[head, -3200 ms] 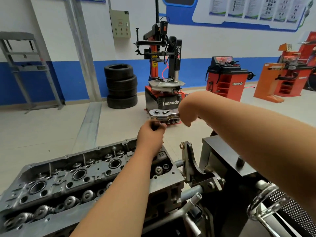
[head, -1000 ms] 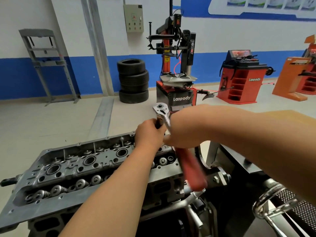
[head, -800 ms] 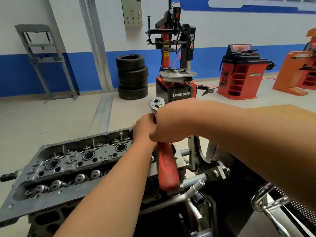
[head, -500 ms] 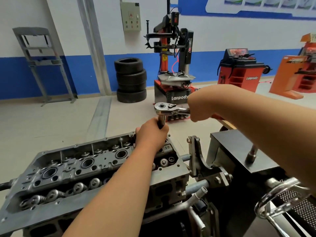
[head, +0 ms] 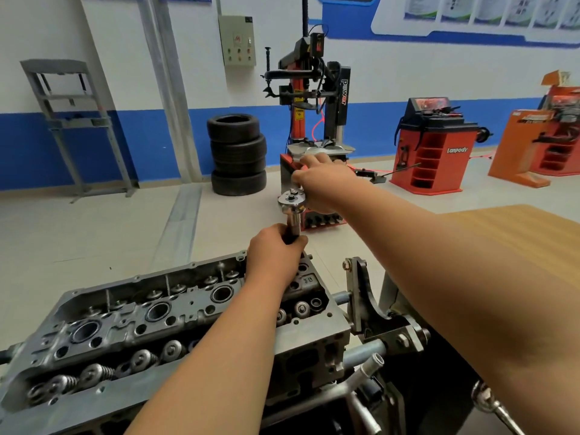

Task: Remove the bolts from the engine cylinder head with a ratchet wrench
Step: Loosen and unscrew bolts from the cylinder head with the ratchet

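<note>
A: How is the light looking on your side?
B: Bright, even room light is falling from above the cylinder head (head: 175, 318). Soft shadows are sitting in its bores, and you are getting small glints off the valve springs (head: 94, 373) along its near edge.
A: Any glare or blur?
B: The chrome ratchet wrench (head: 292, 202) just beyond the cylinder head is shining hard. Posters (head: 464, 11) far behind it are smearing, and the wide lens is stretching your right forearm (head: 470, 293) beside it.
</note>
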`<action>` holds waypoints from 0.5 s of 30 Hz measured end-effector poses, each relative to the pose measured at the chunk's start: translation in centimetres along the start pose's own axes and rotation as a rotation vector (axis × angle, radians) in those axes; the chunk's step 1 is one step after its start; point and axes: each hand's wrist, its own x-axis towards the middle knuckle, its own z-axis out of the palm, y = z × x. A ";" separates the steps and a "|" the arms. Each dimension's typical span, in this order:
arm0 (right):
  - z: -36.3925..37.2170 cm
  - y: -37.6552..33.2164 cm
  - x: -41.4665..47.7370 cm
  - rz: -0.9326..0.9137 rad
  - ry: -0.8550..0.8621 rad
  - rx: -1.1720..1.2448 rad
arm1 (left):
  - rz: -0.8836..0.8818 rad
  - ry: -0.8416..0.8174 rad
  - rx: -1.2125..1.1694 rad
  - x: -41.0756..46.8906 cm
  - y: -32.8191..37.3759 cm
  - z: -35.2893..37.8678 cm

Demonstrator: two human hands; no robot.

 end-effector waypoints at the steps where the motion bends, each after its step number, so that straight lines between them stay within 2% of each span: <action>1: 0.1 0.4 -0.7 0.015 -0.001 -0.021 | -0.001 0.002 0.004 0.0 0.0 0.0; 8: -1.3 0.8 -7.7 0.188 -0.087 -0.068 | -0.002 0.017 0.020 0.0 0.0 0.2; 11: -2.8 0.4 -11.1 0.150 -0.154 -0.110 | 0.006 -0.001 0.053 -0.1 0.0 0.3; 15: -5.6 -0.5 -14.1 0.049 -0.328 -0.030 | 0.008 0.003 0.080 -0.3 0.2 0.3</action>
